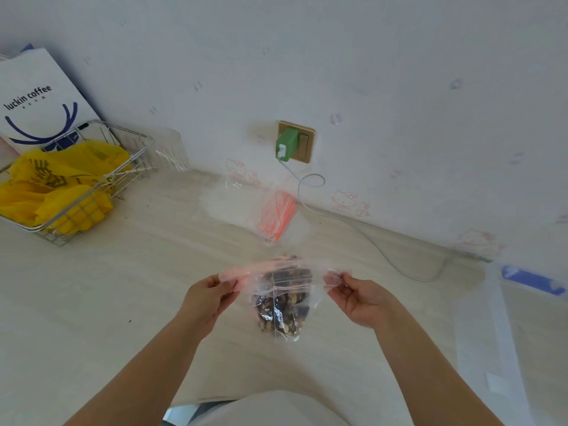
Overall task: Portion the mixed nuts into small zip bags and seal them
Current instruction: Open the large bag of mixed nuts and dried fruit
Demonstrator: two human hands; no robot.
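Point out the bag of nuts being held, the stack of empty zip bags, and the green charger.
bag of nuts (281, 312), head view, on its filled lower half.
stack of empty zip bags (273, 215), head view, on the red zip strips.
green charger (286, 145), head view, on its body.

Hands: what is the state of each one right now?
Left hand: pinches the zip bag at its top left corner.
Right hand: pinches its top right corner.

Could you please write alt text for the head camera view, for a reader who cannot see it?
Both hands, left hand and right hand, pinch the top corners of a small zip bag of mixed nuts above a pale table. Behind lie spare zip bags and a wire basket.
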